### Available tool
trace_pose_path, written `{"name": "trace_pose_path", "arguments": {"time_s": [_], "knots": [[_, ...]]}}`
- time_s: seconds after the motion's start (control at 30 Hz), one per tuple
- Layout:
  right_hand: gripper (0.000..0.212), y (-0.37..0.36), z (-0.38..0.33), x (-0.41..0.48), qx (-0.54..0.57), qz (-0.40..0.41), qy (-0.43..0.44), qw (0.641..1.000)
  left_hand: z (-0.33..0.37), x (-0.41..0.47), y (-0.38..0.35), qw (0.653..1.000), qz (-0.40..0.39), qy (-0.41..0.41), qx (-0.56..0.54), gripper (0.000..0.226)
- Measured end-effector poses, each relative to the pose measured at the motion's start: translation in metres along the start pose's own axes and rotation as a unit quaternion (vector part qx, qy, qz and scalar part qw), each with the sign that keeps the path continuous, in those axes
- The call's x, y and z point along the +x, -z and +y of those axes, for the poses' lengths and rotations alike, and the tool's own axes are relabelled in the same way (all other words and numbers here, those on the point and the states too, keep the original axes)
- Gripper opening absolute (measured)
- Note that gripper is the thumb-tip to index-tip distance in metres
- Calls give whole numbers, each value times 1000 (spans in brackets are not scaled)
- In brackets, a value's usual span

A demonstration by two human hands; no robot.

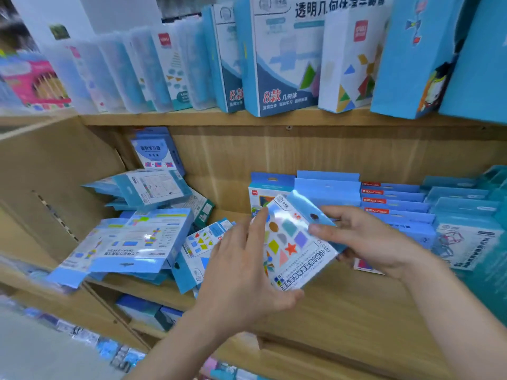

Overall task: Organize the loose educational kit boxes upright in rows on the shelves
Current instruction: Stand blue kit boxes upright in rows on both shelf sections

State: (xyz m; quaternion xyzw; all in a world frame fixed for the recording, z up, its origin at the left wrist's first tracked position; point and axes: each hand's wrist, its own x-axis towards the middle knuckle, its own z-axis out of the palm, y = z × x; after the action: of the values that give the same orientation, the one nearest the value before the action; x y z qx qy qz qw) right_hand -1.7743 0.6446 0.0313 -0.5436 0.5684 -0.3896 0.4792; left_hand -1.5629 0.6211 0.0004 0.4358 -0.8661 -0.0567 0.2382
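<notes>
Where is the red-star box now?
Head view, centre: left hand and right hand hold the box over the shelf, between the loose pile and upright row.

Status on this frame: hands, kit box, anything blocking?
Left hand and right hand both grip glossy blue-and-white shapes kit box, tilted above wooden shelf. Heap of loose blue boxes lies left; upright rows stand right.

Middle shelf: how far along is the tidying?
Done: upright rows of blue boxes fill the right of the middle shelf. In hand: left hand and right hand hold one shape kit box. Remaining: the heap of toppled boxes at its left.
</notes>
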Motion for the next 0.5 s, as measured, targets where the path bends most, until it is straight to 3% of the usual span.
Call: {"name": "trace_pose_path", "arguments": {"time_s": [0.2,0.33,0.4,0.5], "knots": [[27,-28,-41,57,29,18,69,997,-58,38,36,992,87,-38,85,122],[24,-58,-70,105,-6,80,126,989,-110,71,65,995,61,-44,69,120],[24,-72,-81,131,-100,139,161,972,-139,88,78,997,45,-49,45,109],[33,-89,-91,169,-319,213,162,909,-179,113,92,994,16,-60,88,68]]}}
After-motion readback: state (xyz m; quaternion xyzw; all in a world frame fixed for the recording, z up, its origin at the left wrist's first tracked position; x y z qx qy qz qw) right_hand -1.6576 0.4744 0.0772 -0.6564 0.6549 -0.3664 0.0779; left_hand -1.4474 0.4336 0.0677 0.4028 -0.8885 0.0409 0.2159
